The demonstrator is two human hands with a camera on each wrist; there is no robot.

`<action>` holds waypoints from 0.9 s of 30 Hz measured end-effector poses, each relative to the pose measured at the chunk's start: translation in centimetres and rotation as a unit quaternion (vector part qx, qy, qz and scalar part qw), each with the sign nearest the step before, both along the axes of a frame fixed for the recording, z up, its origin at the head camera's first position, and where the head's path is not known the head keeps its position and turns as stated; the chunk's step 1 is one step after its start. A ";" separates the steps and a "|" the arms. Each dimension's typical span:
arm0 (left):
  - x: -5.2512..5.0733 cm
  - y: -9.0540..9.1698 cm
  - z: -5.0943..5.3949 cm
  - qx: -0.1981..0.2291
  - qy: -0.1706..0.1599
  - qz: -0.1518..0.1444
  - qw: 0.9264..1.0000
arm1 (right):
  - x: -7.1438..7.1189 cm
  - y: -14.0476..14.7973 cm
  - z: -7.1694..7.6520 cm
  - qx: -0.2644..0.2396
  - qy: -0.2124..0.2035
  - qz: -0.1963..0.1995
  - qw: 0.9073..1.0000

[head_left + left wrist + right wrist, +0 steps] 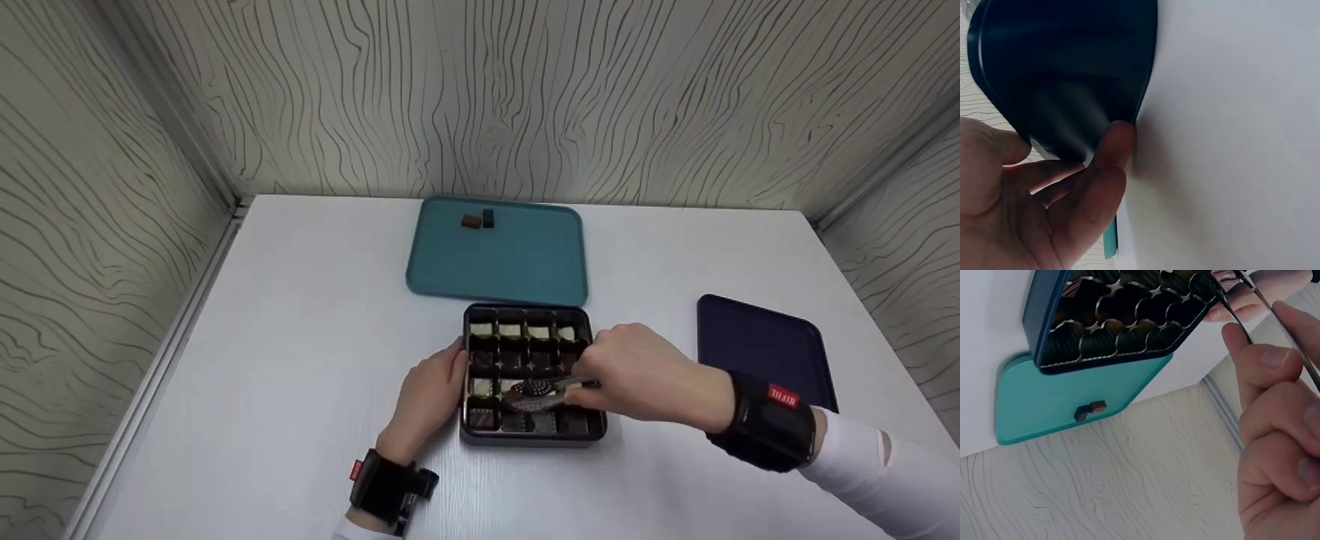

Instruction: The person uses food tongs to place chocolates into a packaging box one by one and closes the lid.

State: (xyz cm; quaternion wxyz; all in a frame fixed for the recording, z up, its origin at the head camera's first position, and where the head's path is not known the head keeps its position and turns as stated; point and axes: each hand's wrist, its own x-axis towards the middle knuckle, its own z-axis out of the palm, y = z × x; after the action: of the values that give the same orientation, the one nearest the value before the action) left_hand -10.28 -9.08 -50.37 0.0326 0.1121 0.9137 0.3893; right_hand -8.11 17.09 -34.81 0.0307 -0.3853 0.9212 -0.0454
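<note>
The right hand (637,373) pinches slim silver metal tongs (540,406) over a dark blue, rectangular, compartmented box (534,441) of small white and dark pieces (481,388) — whether the tips grip one is unclear. The left hand (429,391), fingers loosely extended, touches the box's left side. The box rests on the white bench (300,315), near a teal rectangular tray (499,262) — one brown block (471,222) and one blackish block (488,218) lie there.
</note>
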 end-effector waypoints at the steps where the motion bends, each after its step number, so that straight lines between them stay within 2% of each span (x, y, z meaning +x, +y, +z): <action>1: 0.0 0.0 0.0 0.000 0.000 0.000 1.000 | 0.2 -0.2 -0.1 0.004 -0.001 0.004 1.000; 8: 0.0 0.0 0.1 0.001 -0.002 0.000 1.000 | 0.4 -1.2 -0.6 0.025 0.000 0.016 1.000; 14: 0.0 0.0 0.2 0.001 -0.005 -0.001 1.000 | 0.4 -2.0 -0.4 0.068 0.017 0.022 0.997; 22: 0.0 0.1 0.2 0.002 -0.009 0.003 1.000 | 0.5 -3.4 -0.1 0.114 0.055 0.049 0.991; 27: 0.0 0.0 0.2 -0.003 -0.005 0.002 1.000 | 0.4 -4.7 -0.2 0.144 0.093 0.071 0.983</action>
State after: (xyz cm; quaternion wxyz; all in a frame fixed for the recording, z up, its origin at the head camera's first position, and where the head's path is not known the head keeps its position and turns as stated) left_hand -10.27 -9.08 -50.12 0.0368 0.1087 0.9150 0.3868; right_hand -7.68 12.38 -35.00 0.0031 -0.4437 0.8872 0.1266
